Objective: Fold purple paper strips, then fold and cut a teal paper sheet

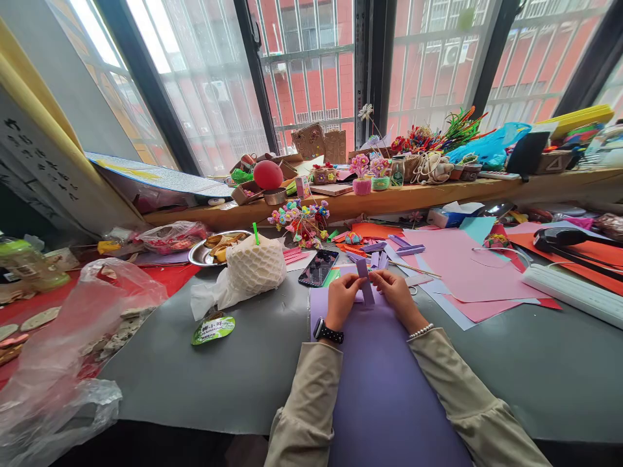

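My left hand (343,299), with a black watch on the wrist, pinches a purple paper strip (367,296) at its left edge. From the other side, the fingers of my right hand (395,298) are pinched together at the strip's upper right; a beaded bracelet circles that wrist. The strip stands roughly upright above a large purple sheet (389,395) that runs beneath both forearms. More folded purple strips (409,250) lie just beyond my hands. A thin stick (418,268) rests beside them on the right. My fingertips partly hide the strip.
A dark phone (318,268) lies left of my hands, with a net-wrapped coconut (257,266) and a metal plate (198,253) farther left. Pink sheets (457,259) and a white power strip (574,292) occupy the right. Crafts line the wooden sill (341,206); a plastic bag (58,363) lies far left.
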Demonstrator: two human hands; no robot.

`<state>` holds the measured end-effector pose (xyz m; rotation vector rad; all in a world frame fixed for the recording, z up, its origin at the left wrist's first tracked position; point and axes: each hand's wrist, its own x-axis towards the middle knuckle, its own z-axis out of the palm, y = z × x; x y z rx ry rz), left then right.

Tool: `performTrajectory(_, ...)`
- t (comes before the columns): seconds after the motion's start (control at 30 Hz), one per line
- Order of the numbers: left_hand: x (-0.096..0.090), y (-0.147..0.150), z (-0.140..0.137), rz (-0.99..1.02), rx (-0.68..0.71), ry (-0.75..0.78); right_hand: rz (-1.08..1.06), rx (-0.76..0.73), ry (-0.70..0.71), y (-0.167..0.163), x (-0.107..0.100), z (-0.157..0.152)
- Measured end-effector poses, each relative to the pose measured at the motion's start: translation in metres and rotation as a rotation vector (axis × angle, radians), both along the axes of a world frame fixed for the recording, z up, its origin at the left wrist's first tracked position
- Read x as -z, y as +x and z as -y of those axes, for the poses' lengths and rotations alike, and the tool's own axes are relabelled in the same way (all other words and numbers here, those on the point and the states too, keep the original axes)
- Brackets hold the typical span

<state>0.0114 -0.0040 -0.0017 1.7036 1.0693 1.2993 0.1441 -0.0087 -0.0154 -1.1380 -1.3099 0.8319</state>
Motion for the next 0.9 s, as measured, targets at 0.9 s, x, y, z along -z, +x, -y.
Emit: performTrajectory(0.9,-0.009,-0.009,-0.006,0.806,-0.103,-0.150,0.115,0.096,0.091,0.000,-0.001,0.001)
